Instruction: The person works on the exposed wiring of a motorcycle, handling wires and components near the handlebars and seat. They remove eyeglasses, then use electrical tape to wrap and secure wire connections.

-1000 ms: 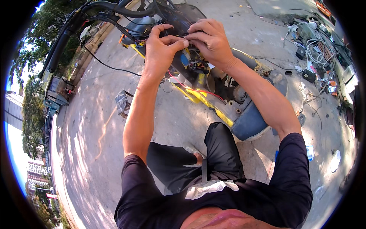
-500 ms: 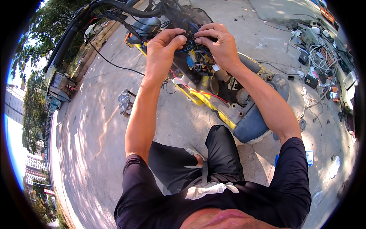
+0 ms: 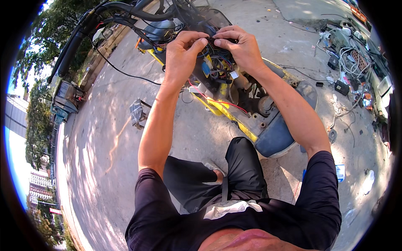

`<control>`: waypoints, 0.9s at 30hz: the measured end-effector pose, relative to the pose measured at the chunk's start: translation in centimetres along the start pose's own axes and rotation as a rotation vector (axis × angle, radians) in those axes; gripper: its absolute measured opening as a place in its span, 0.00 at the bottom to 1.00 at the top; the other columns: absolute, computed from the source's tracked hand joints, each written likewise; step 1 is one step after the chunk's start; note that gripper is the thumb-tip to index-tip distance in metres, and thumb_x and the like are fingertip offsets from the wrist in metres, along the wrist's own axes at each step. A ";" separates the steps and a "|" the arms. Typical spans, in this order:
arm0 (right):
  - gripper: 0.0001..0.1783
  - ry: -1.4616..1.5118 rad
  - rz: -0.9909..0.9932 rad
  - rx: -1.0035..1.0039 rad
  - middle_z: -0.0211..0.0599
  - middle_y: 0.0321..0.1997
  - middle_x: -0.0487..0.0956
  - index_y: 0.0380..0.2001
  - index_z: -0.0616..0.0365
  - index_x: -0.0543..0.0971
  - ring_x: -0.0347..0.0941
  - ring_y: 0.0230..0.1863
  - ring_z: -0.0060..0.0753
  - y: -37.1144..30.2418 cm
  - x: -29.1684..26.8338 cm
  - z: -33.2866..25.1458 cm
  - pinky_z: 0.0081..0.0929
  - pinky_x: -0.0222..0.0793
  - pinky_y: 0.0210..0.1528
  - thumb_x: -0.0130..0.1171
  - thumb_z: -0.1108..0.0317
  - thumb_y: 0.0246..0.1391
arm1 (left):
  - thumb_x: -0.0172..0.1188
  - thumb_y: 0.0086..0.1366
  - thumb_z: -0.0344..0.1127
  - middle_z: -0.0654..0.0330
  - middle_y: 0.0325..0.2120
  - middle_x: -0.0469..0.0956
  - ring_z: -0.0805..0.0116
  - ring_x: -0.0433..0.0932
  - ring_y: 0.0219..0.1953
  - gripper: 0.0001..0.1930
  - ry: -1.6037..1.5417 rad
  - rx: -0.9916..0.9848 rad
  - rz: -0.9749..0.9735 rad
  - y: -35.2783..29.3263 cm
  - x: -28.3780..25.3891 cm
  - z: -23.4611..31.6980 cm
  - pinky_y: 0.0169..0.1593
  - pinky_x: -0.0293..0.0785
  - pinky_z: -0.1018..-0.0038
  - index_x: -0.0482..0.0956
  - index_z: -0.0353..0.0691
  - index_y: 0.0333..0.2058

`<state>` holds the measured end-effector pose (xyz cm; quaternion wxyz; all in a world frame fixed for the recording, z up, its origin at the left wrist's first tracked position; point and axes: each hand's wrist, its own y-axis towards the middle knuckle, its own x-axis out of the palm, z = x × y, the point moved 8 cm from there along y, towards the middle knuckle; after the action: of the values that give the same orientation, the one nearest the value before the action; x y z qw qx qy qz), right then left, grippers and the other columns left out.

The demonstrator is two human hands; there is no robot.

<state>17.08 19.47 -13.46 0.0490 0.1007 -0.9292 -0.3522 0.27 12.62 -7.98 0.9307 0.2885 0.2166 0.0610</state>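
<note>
A stripped two-wheeler with a yellow frame (image 3: 247,130) stands in front of me, its wiring bundle (image 3: 220,67) exposed. Above that bundle my left hand (image 3: 184,53) pinches a thin dark wire (image 3: 211,38) between thumb and forefinger. Close by on the right, my right hand (image 3: 242,48) is also closed in a pinch on the wire, fingertips almost meeting the left ones. Below the hands sit a blue connector (image 3: 205,68) and a white connector (image 3: 234,75). A red wire (image 3: 232,103) runs along the frame. The fingers partly hide the wire's ends.
Black handlebar tubing (image 3: 69,46) reaches over the upper left, with a black cable (image 3: 119,70) hanging from it. Tangled cables and scrap (image 3: 347,58) lie at the right. A grey wrapped object (image 3: 137,113) rests on the ground; a parked vehicle (image 3: 66,98) stands far left.
My left hand has shifted slightly right, bringing its fingertips closer to the right hand's. The handlebar and wiring have shifted a little; the right hand is nearly still.
</note>
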 end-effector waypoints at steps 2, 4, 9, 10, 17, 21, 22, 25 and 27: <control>0.11 0.010 -0.018 0.014 0.37 0.52 0.85 0.44 0.60 0.92 0.81 0.55 0.32 0.0 -0.1 0.4 0.30 0.75 0.60 0.73 0.69 0.59 | 0.68 0.72 0.30 0.69 0.36 0.84 0.79 0.78 0.39 0.08 -0.011 -0.106 -0.017 -0.2 0.2 0.2 0.46 0.74 0.80 0.89 0.37 0.47; 0.12 0.043 -0.044 0.033 0.37 0.53 0.85 0.45 0.61 0.91 0.81 0.55 0.31 0.2 -0.1 0.5 0.30 0.74 0.60 0.73 0.69 0.60 | 0.67 0.72 0.29 0.68 0.37 0.85 0.78 0.79 0.40 0.09 -0.022 -0.090 -0.020 -0.1 0.4 0.6 0.48 0.75 0.79 0.89 0.37 0.48; 0.12 0.096 -0.059 0.037 0.39 0.54 0.85 0.45 0.64 0.91 0.81 0.55 0.32 0.4 -0.2 0.9 0.30 0.74 0.61 0.71 0.69 0.61 | 0.67 0.72 0.27 0.67 0.40 0.86 0.78 0.81 0.43 0.11 -0.033 -0.052 -0.052 0.2 0.9 0.5 0.51 0.77 0.79 0.87 0.36 0.51; 0.12 0.094 -0.055 0.036 0.39 0.53 0.85 0.45 0.64 0.91 0.81 0.55 0.32 0.4 -0.2 1.0 0.30 0.75 0.61 0.71 0.69 0.61 | 0.67 0.72 0.27 0.67 0.40 0.86 0.78 0.81 0.44 0.11 -0.018 -0.058 -0.070 0.3 1.1 0.3 0.51 0.77 0.79 0.87 0.36 0.51; 0.11 0.059 -0.056 0.017 0.35 0.54 0.84 0.46 0.64 0.90 0.81 0.53 0.26 0.3 -0.4 0.9 0.25 0.76 0.58 0.72 0.70 0.64 | 0.67 0.70 0.22 0.63 0.39 0.86 0.78 0.82 0.43 0.18 0.039 -0.040 -0.161 0.3 2.2 1.1 0.50 0.78 0.78 0.79 0.35 0.57; 0.11 0.071 -0.047 0.014 0.35 0.53 0.84 0.46 0.64 0.90 0.81 0.52 0.25 0.2 -0.1 0.9 0.25 0.76 0.58 0.72 0.70 0.64 | 0.67 0.69 0.22 0.61 0.39 0.87 0.78 0.82 0.43 0.20 0.042 -0.026 -0.106 0.4 1.9 0.6 0.49 0.78 0.78 0.77 0.35 0.58; 0.11 0.070 -0.045 0.015 0.34 0.53 0.84 0.46 0.64 0.90 0.81 0.52 0.25 0.2 -0.1 1.0 0.25 0.76 0.58 0.72 0.70 0.64 | 0.68 0.69 0.22 0.61 0.39 0.87 0.78 0.83 0.43 0.19 0.021 -0.013 -0.090 0.5 1.9 0.4 0.49 0.79 0.78 0.78 0.34 0.57; 0.12 0.112 -0.032 0.031 0.38 0.52 0.85 0.45 0.63 0.91 0.82 0.54 0.32 0.2 -0.1 1.0 0.31 0.75 0.60 0.73 0.68 0.60 | 0.69 0.69 0.24 0.61 0.39 0.88 0.77 0.83 0.43 0.17 -0.008 -0.007 -0.060 0.7 1.9 0.4 0.48 0.79 0.78 0.81 0.34 0.55; 0.12 0.092 -0.028 0.002 0.39 0.52 0.86 0.45 0.63 0.91 0.82 0.55 0.33 0.2 -0.2 1.0 0.31 0.75 0.60 0.72 0.69 0.60 | 0.70 0.68 0.24 0.61 0.39 0.88 0.77 0.83 0.43 0.15 -0.013 -0.016 -0.043 0.8 2.1 0.4 0.49 0.79 0.78 0.83 0.33 0.53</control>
<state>17.08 20.31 -14.05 0.0867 0.1298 -0.9248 -0.3471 2.28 13.57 -8.03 0.9355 0.2767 0.2160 0.0409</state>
